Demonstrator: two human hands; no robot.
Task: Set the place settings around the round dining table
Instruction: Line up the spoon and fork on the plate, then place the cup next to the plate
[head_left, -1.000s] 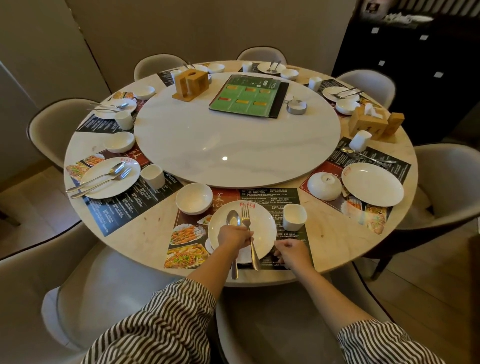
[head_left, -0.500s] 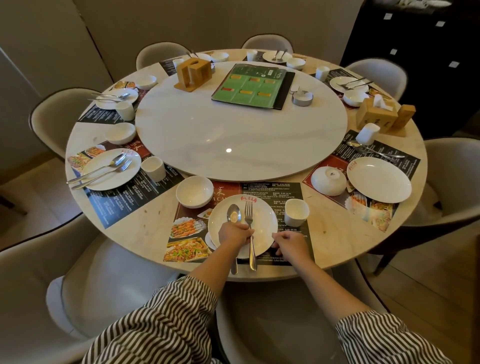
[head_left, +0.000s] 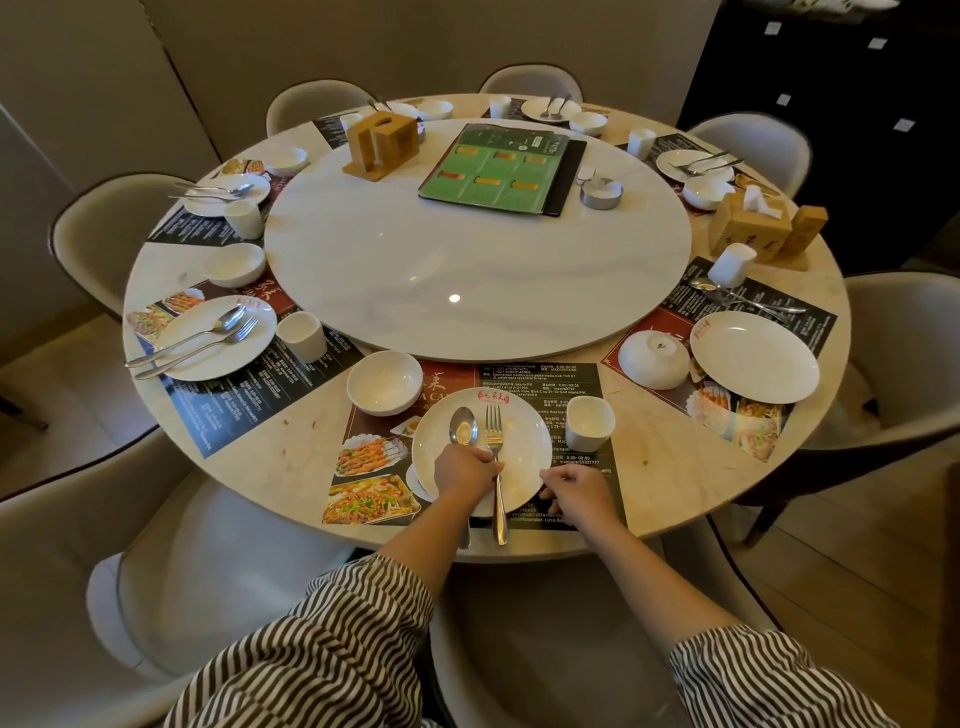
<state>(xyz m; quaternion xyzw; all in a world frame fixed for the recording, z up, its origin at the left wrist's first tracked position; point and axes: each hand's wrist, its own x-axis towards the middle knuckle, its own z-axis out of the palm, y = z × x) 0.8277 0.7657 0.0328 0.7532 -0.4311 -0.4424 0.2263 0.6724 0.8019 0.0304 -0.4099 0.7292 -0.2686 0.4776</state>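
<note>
In front of me a white plate (head_left: 524, 436) lies on a printed placemat (head_left: 545, 379) at the near rim of the round table (head_left: 291, 467). A spoon (head_left: 462, 428) and a fork (head_left: 493, 441) lie side by side across the plate, handles toward me. My left hand (head_left: 465, 470) covers both handles, fingers curled on them. My right hand (head_left: 576, 491) rests curled at the plate's right edge on the placemat. A white bowl (head_left: 384, 382) sits left of the plate, a white cup (head_left: 589, 423) right of it.
A marble lazy Susan (head_left: 467, 270) fills the table's middle, carrying a green menu (head_left: 498, 166), a wooden holder (head_left: 382, 140) and a metal ashtray (head_left: 601, 192). Other settings ring the table; the right one has an upturned bowl (head_left: 654, 358) and bare plate (head_left: 753, 356). Grey chairs surround it.
The camera has tilted, so the table sits a little higher in view. Both hands stay at the near plate; the fork and spoon lie about where they were.
</note>
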